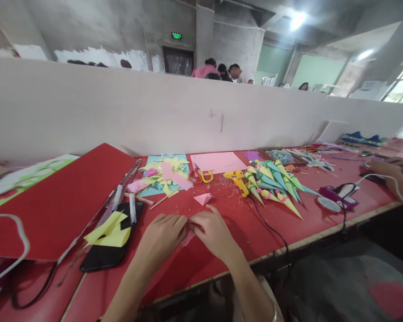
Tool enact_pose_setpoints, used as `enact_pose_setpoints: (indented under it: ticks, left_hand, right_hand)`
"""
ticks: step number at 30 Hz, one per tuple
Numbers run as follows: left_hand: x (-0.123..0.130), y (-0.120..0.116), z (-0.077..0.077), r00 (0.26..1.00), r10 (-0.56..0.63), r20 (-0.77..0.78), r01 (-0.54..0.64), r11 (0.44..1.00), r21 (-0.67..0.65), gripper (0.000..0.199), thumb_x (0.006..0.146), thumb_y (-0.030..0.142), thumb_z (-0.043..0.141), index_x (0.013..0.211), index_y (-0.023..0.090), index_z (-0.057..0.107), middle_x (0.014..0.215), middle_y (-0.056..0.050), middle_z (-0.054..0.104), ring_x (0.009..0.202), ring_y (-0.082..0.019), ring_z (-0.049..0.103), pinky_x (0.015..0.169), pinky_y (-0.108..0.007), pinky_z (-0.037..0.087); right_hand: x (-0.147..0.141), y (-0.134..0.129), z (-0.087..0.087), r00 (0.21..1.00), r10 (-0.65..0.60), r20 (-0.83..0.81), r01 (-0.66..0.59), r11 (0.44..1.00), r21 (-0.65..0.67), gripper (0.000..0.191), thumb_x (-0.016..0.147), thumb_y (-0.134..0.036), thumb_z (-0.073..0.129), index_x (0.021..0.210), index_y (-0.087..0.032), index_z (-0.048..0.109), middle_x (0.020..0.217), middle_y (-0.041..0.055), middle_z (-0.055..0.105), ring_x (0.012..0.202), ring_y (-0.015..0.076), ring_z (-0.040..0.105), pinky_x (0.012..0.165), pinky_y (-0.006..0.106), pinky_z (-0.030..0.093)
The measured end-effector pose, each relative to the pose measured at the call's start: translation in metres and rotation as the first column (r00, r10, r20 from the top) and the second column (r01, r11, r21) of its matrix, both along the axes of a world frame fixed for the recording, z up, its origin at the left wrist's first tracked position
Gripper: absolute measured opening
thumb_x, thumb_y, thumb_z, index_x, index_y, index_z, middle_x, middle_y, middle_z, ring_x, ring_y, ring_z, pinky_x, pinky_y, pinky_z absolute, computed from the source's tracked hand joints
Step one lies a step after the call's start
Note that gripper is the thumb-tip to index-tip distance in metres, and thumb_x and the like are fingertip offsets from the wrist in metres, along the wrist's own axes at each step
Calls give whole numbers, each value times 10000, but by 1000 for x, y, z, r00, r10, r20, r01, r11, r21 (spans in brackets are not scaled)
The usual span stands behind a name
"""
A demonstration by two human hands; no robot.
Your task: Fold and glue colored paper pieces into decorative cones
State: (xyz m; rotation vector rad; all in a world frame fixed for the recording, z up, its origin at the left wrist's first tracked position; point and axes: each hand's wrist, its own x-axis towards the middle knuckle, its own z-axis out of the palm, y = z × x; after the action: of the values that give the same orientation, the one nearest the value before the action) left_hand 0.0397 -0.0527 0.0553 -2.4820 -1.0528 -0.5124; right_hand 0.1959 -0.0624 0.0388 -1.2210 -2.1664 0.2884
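Note:
Both my hands meet over the red table, fingertips pinched together on a small piece of pink paper [188, 238]. My left hand [164, 232] grips it from the left, and my right hand [212, 230] from the right, so most of the paper is hidden. Just beyond my fingers lies a folded pink paper piece [203, 199]. A yellow hot glue gun [237, 180] rests to the right of it. Behind are scissors [206, 176] with orange and yellow handles. A thin wooden stick [164, 198] lies left of the folded piece.
Paper scraps [169, 172] pile up at the back left. Rolled paper cones [278, 183] lie right of the glue gun, whose black cable [270, 228] runs over the table edge. A black phone [107, 255] bears yellow paper [112, 232]. Another person's hand [384, 170] is at far right.

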Motion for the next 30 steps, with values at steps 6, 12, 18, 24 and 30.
enact_pose_setpoints:
  ticks: [6, 12, 18, 24, 30]
  left_hand:
    - [-5, -5, 1, 1000, -9, 17, 9, 1000, 13, 214, 735, 97, 397, 563, 195, 478, 443, 34, 552, 405, -130, 495, 499, -264, 281]
    - [-8, -5, 1, 1000, 3, 26, -5, 999, 46, 228, 728, 120, 394, 529, 198, 476, 405, 35, 522, 375, -125, 447, 482, -265, 254]
    - [-32, -1, -10, 996, 84, 12, -83, 995, -50, 211, 758, 194, 422, 569, 207, 515, 411, 37, 525, 417, -139, 468, 473, -249, 264]
    - [-54, 1, -5, 950, 300, 92, -292, 953, -84, 283, 799, 230, 341, 627, 198, 563, 504, -1, 591, 500, -160, 533, 490, -252, 316]
    - [-19, -11, -5, 986, -9, 167, 50, 969, -244, 255, 839, 304, 390, 775, 192, 610, 734, -22, 669, 670, -154, 603, 629, -246, 406]
  right_hand:
    - [4, -5, -2, 993, 41, -113, -48, 997, -60, 211, 870, -247, 458, 702, -183, 566, 662, -25, 615, 635, 103, 510, 710, 227, 318]
    - [7, -8, -2, 981, 68, -179, -93, 986, -135, 264, 880, -310, 430, 709, -173, 578, 632, -17, 583, 597, 95, 486, 588, 206, 289]
    - [13, -9, -3, 957, 86, -278, -155, 959, -235, 238, 868, -281, 446, 717, -173, 596, 593, -38, 547, 553, 72, 462, 543, 189, 278]
    - [17, -10, -5, 950, 26, -311, -119, 951, -284, 237, 850, -267, 451, 711, -158, 608, 580, -29, 528, 549, 80, 461, 514, 184, 285]
    - [10, -13, -5, 966, 62, -251, -123, 964, -235, 185, 827, -219, 475, 712, -171, 612, 592, -38, 572, 535, 78, 461, 562, 194, 312]
